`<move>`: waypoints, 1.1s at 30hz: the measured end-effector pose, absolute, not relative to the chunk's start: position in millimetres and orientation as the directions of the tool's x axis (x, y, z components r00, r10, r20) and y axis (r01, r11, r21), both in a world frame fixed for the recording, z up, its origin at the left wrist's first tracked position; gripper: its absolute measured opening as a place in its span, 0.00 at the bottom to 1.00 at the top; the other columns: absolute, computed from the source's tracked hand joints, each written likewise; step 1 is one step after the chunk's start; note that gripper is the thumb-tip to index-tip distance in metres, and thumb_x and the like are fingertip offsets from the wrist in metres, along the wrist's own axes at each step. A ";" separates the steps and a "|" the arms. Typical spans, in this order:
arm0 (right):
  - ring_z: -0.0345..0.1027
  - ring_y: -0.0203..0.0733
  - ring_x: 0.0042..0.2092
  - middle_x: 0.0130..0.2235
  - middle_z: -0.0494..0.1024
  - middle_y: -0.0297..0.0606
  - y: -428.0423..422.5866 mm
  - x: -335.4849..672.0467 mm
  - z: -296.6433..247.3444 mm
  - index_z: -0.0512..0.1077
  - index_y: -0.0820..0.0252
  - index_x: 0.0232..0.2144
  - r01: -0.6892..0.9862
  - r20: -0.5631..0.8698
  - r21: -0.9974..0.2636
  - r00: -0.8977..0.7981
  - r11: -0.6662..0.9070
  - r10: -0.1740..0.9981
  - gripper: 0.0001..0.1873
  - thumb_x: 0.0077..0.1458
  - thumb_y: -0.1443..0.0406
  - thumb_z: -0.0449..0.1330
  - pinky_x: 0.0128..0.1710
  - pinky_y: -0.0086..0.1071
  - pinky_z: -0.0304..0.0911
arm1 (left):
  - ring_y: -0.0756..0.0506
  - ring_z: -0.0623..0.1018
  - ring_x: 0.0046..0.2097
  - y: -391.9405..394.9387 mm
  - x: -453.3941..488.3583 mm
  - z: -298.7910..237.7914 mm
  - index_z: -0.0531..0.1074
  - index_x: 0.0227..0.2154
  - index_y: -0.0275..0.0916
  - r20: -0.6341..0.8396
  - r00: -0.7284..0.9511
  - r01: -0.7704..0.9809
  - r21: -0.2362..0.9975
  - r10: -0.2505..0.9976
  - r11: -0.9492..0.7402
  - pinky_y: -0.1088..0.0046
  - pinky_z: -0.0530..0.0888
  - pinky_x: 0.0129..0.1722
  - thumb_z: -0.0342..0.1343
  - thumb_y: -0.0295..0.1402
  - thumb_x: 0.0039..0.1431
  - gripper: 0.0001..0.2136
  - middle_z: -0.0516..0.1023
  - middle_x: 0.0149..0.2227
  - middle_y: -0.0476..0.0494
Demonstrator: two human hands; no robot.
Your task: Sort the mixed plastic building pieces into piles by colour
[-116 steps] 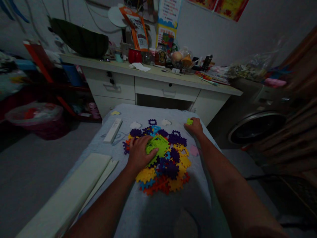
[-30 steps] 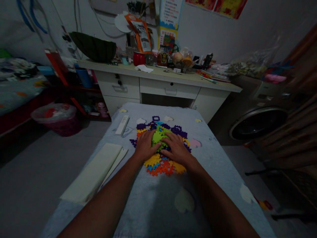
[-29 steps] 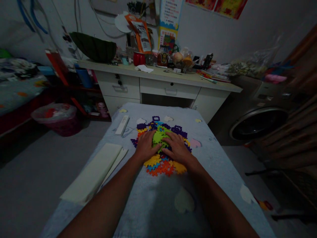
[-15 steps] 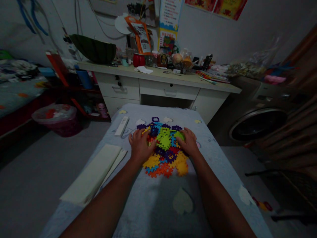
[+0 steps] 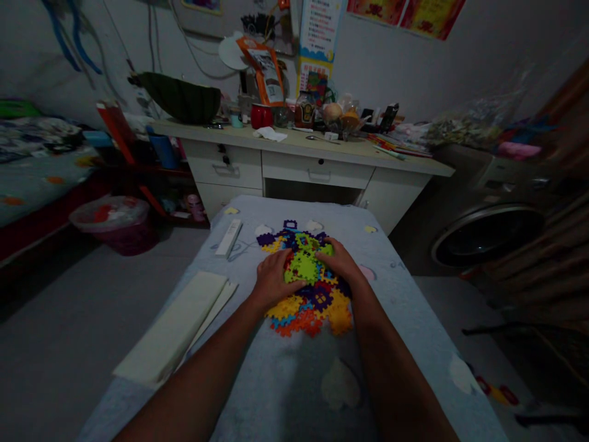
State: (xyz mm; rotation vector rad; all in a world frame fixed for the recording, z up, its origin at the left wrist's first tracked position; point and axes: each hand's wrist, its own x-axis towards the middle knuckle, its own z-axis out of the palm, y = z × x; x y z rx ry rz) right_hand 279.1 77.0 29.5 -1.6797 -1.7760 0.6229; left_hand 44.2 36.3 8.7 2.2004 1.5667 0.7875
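Note:
A pile of interlocking plastic puzzle pieces [image 5: 313, 301] in purple, yellow, orange and blue lies on a grey-blue cloth [image 5: 285, 380] over a low table. On top of it sits a joined cluster of green pieces [image 5: 304, 265]. My left hand [image 5: 272, 282] presses on the cluster's left side, fingers curled onto it. From the right, my right hand [image 5: 339, 263] closes on its upper right edge. Both hands grip the green cluster between them.
A white flat box [image 5: 172, 328] lies at the cloth's left, a slim white box [image 5: 229, 237] farther back. Behind stands a cluttered white desk [image 5: 313, 169]. A washing machine [image 5: 488, 239] is at the right, a pink bin [image 5: 113, 222] at the left.
Half a second ago my hands were spread to the pile's two sides. They have now drawn together onto the green cluster. The camera has shifted slightly.

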 end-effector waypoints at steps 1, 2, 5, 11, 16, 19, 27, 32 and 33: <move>0.67 0.49 0.56 0.56 0.72 0.46 74.9 275.9 30.9 0.68 0.61 0.57 0.688 0.114 -0.718 -0.036 0.107 0.993 0.35 0.50 0.53 0.64 0.59 0.43 0.61 | 0.32 0.67 0.63 36.6 45.8 8.4 0.58 0.64 0.42 0.252 0.249 0.752 0.558 0.935 -0.351 0.49 0.61 0.60 0.65 0.53 0.46 0.44 0.66 0.63 0.33; 0.68 0.48 0.55 0.55 0.72 0.46 73.2 273.4 32.2 0.68 0.61 0.56 0.674 0.121 -0.727 -0.064 0.132 0.991 0.33 0.50 0.54 0.64 0.59 0.43 0.61 | 0.32 0.66 0.63 37.1 47.4 8.0 0.56 0.64 0.42 0.259 0.249 0.748 0.560 0.933 -0.355 0.49 0.61 0.61 0.65 0.53 0.45 0.45 0.65 0.64 0.33; 0.67 0.47 0.54 0.53 0.72 0.44 70.6 268.5 36.4 0.70 0.61 0.53 0.652 0.169 -0.726 -0.136 0.216 0.976 0.29 0.49 0.58 0.65 0.59 0.42 0.59 | 0.31 0.63 0.65 39.8 51.5 6.0 0.51 0.67 0.42 0.268 0.245 0.738 0.572 0.932 -0.358 0.48 0.59 0.62 0.68 0.52 0.42 0.51 0.62 0.66 0.31; 0.65 0.47 0.57 0.53 0.71 0.42 67.2 262.3 54.0 0.69 0.57 0.52 0.607 0.292 -0.700 -0.238 0.377 0.926 0.26 0.49 0.63 0.64 0.61 0.43 0.57 | 0.27 0.63 0.66 48.1 52.5 12.1 0.45 0.69 0.42 0.194 0.242 0.736 0.602 0.951 -0.310 0.46 0.61 0.61 0.71 0.51 0.36 0.59 0.60 0.67 0.29; 0.63 0.47 0.58 0.55 0.70 0.42 58.4 252.4 69.8 0.67 0.58 0.56 0.584 0.309 -0.667 -0.348 0.463 0.885 0.29 0.50 0.63 0.63 0.61 0.43 0.57 | 0.29 0.65 0.65 60.2 42.8 23.0 0.52 0.67 0.39 0.157 0.339 0.705 0.610 0.927 -0.361 0.49 0.64 0.61 0.70 0.44 0.38 0.53 0.62 0.66 0.30; 0.64 0.49 0.58 0.56 0.70 0.44 50.5 248.2 77.7 0.66 0.57 0.58 0.594 0.252 -0.629 -0.455 0.502 0.854 0.32 0.51 0.59 0.65 0.61 0.45 0.57 | 0.34 0.70 0.62 68.3 36.3 26.3 0.59 0.64 0.39 0.171 0.390 0.649 0.646 0.905 -0.402 0.54 0.67 0.60 0.66 0.37 0.44 0.42 0.68 0.63 0.34; 0.48 0.56 0.69 0.67 0.57 0.50 7.4 302.7 80.4 0.57 0.55 0.66 0.775 0.134 -0.498 -0.375 0.389 0.917 0.47 0.49 0.48 0.67 0.66 0.54 0.47 | 0.35 0.67 0.64 41.9 10.1 36.6 0.64 0.61 0.39 0.171 0.270 0.721 0.616 0.947 -0.317 0.53 0.66 0.62 0.57 0.31 0.49 0.33 0.68 0.62 0.35; 0.40 0.65 0.71 0.71 0.46 0.57 -36.0 336.7 42.5 0.43 0.57 0.71 0.866 -0.064 -0.458 -0.257 0.200 0.964 0.72 0.32 0.43 0.73 0.65 0.60 0.45 | 0.26 0.57 0.68 -11.0 -6.4 23.6 0.49 0.69 0.45 0.085 0.395 0.758 0.533 0.915 -0.376 0.47 0.62 0.62 0.70 0.52 0.34 0.58 0.55 0.69 0.30; 0.39 0.67 0.71 0.71 0.45 0.58 -42.2 335.9 35.1 0.41 0.58 0.71 0.874 -0.097 -0.452 -0.248 0.180 0.964 0.75 0.29 0.43 0.74 0.65 0.61 0.45 | 0.23 0.54 0.69 -18.8 -5.9 20.1 0.48 0.69 0.45 0.049 0.400 0.778 0.510 0.915 -0.368 0.44 0.61 0.62 0.71 0.54 0.29 0.62 0.52 0.70 0.27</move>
